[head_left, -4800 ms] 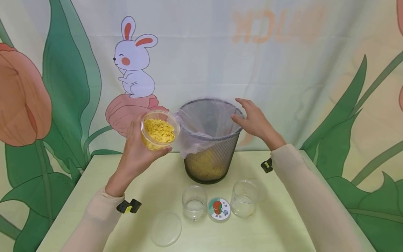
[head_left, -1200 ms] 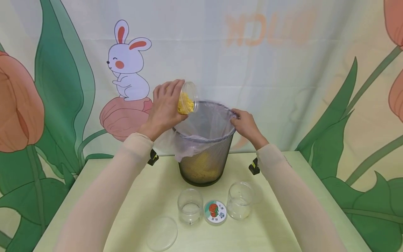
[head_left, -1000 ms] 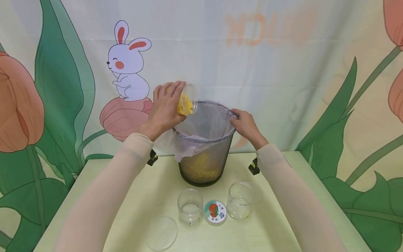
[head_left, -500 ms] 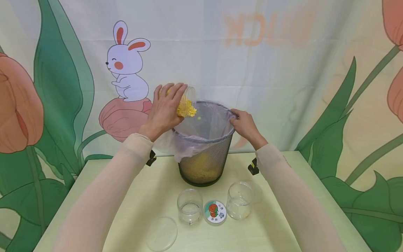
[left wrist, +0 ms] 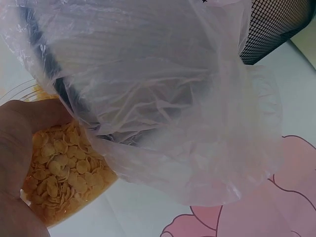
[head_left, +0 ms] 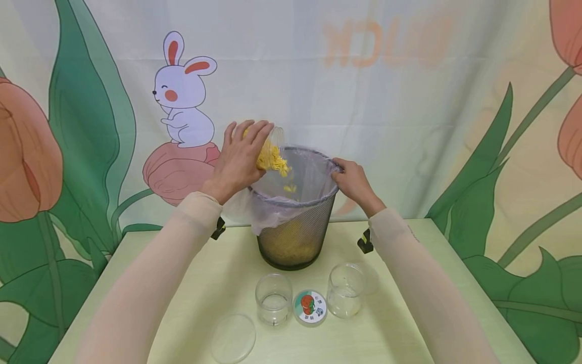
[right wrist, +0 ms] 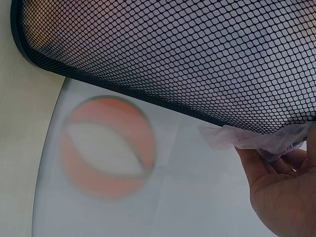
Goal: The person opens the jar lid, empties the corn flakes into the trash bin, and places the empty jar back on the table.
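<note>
My left hand (head_left: 238, 162) grips a clear jar (head_left: 278, 135) tipped on its side, its mouth over the left part of a black mesh wastebasket (head_left: 295, 242). Yellow flakes (head_left: 274, 160), like cornflakes, spill past the jar's rim, and a few loose flakes (head_left: 290, 188) are in the air inside the basket. Through the jar's wall, packed flakes (left wrist: 66, 170) show in the left wrist view. My right hand (head_left: 356, 182) pinches the basket's right rim together with its thin plastic liner (right wrist: 269, 140). Yellowish contents show through the basket's lower mesh.
In front of the basket stand two clear jars, a left jar (head_left: 274, 298) and a right jar (head_left: 347, 290). Between them lies a round lid with a tomato picture (head_left: 311, 307). A clear lid (head_left: 234, 337) lies nearer. A printed curtain (head_left: 291, 91) hangs behind the table (head_left: 173, 298).
The left hand has brought the jar from left of the basket to over it and tipped it further. Flakes have begun falling out. The right hand has taken hold of the rim.
</note>
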Demonstrator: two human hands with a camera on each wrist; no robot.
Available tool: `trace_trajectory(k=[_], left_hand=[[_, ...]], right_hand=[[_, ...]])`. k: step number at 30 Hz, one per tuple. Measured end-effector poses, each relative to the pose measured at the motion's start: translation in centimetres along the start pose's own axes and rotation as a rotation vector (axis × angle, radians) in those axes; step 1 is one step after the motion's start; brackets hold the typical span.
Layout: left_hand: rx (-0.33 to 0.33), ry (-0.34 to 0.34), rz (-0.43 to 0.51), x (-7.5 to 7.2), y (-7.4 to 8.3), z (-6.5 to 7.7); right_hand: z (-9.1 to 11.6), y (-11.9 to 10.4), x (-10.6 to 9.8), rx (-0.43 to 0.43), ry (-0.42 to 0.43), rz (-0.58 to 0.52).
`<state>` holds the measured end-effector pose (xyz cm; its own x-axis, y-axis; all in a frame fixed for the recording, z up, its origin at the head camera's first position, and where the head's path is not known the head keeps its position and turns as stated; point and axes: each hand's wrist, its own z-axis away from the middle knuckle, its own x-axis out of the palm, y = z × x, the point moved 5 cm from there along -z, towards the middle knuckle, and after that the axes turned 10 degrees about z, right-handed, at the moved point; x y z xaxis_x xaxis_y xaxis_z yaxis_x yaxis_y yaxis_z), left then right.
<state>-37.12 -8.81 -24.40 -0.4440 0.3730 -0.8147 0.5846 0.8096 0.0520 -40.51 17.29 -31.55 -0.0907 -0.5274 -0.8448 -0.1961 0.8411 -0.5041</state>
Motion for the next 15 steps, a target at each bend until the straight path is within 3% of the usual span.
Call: trace_trajectory(k=[15], left_hand=[[0.031, -0.007, -0.026, -0.04, 0.25, -0.05]], right_hand=[[-0.22, 0.15, 0.19, -0.006, 0.004, -0.01]])
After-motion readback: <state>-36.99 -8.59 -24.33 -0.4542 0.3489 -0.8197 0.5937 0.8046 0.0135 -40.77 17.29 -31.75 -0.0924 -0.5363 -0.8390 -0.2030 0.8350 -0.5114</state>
